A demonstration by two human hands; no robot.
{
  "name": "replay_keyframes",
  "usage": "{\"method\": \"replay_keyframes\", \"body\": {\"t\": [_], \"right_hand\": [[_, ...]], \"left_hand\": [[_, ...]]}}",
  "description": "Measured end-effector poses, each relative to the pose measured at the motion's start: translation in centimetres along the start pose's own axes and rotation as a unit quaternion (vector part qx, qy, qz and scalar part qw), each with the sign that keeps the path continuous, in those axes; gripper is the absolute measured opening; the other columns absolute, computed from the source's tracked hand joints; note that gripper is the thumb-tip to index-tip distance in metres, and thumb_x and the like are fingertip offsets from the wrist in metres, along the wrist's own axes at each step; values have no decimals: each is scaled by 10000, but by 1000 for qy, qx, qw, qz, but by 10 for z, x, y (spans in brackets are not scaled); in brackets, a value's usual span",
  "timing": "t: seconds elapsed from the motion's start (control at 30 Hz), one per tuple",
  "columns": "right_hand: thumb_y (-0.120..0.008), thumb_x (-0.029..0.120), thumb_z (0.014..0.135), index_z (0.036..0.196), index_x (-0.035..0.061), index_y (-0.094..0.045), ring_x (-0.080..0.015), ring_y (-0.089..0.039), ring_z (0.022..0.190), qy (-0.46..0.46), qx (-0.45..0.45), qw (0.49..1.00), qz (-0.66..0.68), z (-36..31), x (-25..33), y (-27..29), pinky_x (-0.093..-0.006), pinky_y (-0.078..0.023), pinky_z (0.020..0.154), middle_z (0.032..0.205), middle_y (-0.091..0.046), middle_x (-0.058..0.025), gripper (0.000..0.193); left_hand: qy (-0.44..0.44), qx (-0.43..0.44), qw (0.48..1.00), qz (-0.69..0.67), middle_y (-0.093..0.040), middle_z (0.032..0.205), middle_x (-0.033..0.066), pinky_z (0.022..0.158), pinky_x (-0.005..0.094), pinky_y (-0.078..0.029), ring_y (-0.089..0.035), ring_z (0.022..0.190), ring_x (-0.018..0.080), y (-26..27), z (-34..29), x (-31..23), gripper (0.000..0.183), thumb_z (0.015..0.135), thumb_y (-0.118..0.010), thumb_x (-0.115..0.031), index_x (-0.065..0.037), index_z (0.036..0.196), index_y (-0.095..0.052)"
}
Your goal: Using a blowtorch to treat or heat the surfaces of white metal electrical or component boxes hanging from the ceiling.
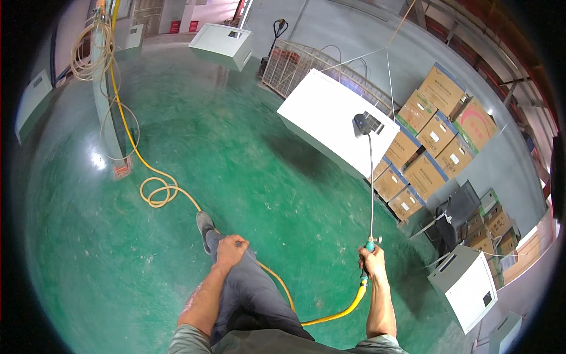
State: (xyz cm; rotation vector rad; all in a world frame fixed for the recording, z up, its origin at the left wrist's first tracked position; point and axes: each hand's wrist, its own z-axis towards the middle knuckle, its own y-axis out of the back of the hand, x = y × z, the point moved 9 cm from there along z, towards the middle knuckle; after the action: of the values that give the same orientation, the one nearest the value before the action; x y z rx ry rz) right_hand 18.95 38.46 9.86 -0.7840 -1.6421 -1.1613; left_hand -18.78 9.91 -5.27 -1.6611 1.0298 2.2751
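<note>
My right hand (pixel 371 262) is closed round the teal handle of a long gas torch (pixel 371 194). The torch's thin metal tube points away from me and ends in a dark bell-shaped head. That head overlaps the right part of a hanging white metal box (pixel 327 115), near its grilled opening; whether they touch I cannot tell, and no flame is visible. A yellow hose (pixel 342 314) runs from the handle's lower end. Over my thigh, my left hand (pixel 232 251) is closed with its fingers curled, and nothing shows in it.
The yellow hose loops on the green floor (pixel 236 159) and passes by my shoe (pixel 205 227). Other white boxes (pixel 466 289) hang around. Stacked cartons (pixel 436 135), an office chair (pixel 457 206), a wire cage (pixel 286 68) and a pallet jack (pixel 277 32) stand along the wall.
</note>
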Motion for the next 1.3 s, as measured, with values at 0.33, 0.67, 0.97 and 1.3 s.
{"method": "replay_keyframes", "body": {"t": [0.33,0.67,0.97,1.3], "right_hand": [[-719,113,867,837,19,-530,-125,-504,431,31,34,998,-47,9,44,-33,-289,-395,391,612,-525,-27,212],[-732,176,871,863,11,-557,-127,-533,466,12,43,988,-148,-30,34,-36,-304,-413,431,589,-553,-28,240],[-747,155,858,911,-3,-559,-114,-506,473,6,28,974,-226,-88,-25,-27,-303,-394,435,592,-548,-18,251],[-750,149,853,912,12,-567,-118,-515,451,-98,53,986,-123,-126,-92,-45,-292,-394,417,588,-540,-15,236]], "left_hand": [[-28,-31,999,-7,-718,876,176,773,448,-530,-680,828,353,4,0,8,233,805,-742,-279,-48,840,-734],[-23,-22,999,-15,-715,867,162,776,444,-511,-673,817,345,2,-1,1,231,811,-743,-273,-44,836,-722],[-22,-17,1000,-5,-713,860,157,780,439,-500,-664,823,334,3,-2,-3,214,817,-743,-260,-47,832,-722],[-16,-6,1000,0,-710,868,154,767,440,-512,-665,824,334,2,-2,-4,207,811,-749,-238,-36,837,-717]]}}
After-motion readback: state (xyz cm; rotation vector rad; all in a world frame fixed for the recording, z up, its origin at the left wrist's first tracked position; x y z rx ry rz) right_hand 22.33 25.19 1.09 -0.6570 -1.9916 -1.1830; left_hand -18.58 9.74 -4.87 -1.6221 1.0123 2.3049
